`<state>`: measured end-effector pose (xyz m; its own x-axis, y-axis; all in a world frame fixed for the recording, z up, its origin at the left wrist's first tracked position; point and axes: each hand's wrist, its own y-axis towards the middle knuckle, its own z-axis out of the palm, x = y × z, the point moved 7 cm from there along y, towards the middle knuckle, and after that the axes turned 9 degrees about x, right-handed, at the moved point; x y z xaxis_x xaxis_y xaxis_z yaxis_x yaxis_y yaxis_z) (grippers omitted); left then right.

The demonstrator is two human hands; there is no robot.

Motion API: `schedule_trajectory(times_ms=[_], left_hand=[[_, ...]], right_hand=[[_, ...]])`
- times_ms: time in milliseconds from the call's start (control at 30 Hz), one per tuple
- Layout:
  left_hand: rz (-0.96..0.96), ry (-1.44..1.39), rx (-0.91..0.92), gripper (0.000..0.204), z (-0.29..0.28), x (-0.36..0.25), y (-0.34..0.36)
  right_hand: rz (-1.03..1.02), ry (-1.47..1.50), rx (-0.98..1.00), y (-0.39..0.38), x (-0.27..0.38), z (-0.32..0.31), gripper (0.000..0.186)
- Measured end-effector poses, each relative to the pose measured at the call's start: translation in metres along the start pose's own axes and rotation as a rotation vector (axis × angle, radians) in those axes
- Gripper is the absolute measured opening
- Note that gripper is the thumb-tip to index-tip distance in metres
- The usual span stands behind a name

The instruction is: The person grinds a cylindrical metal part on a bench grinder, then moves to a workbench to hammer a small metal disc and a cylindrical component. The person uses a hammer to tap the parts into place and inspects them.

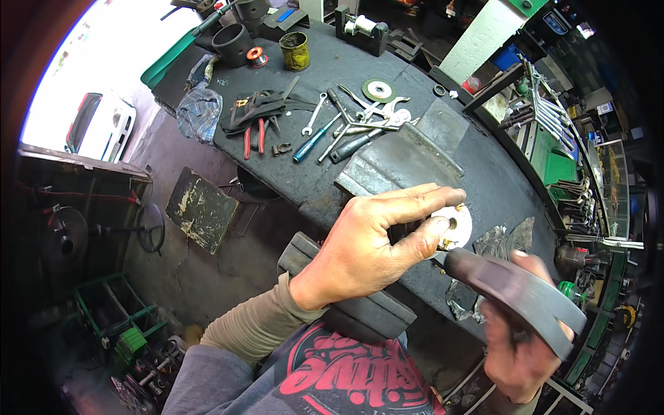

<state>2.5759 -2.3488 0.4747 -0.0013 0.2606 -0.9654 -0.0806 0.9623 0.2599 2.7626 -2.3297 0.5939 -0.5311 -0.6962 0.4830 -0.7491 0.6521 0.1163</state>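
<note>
Gripping a dark-handled tool [515, 294] in our right hand [519, 346], fingers wrapped shut around its smooth, flat grip, we bring its nose up to the white disc [462, 225], presumably to work on one of the small brass terminals at its rim. Our left hand [366, 252] pinches that disc between thumb and fingertips, holding it just above the bench [484, 173] so its centre hole faces us. Below sits a blocky dark vise [346, 304]. Farther off, on the grimy dark benchtop, lie a ridged grey metal plate [398, 162], spanners and screwdrivers [346, 128] in a loose heap, red-handled pliers [252, 138], and a stained yellow tin [295, 51].
</note>
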Motion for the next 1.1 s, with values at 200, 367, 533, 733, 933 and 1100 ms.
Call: schedule_trajectory(times_ms=[200,367,533,733,933,1100], left_hand=[[0.037,0.032,-0.006,0.035,0.0,-0.001,0.0],[0.001,0.014,0.013,0.037,0.001,-0.001,0.001],[-0.167,-0.206,0.023,0.058,0.005,0.006,0.002],[-0.216,-0.307,0.048,0.074,0.005,0.012,0.003],[-0.209,-0.281,0.049,0.075,0.005,0.015,0.003],[-0.252,-0.33,-0.005,0.074,0.005,0.01,0.002]], right_hand=[[-0.044,-0.02,-0.024,-0.001,0.002,-0.002,0.036],[-0.013,0.01,0.087,-0.001,-0.006,-0.006,0.036],[-0.018,0.057,-0.094,0.004,-0.018,-0.018,0.039],[-0.037,0.08,-0.137,0.014,-0.02,-0.015,0.035],[-0.099,0.026,-0.141,0.02,-0.024,-0.013,0.029],[-0.148,0.013,0.031,0.026,-0.024,-0.015,0.04]])
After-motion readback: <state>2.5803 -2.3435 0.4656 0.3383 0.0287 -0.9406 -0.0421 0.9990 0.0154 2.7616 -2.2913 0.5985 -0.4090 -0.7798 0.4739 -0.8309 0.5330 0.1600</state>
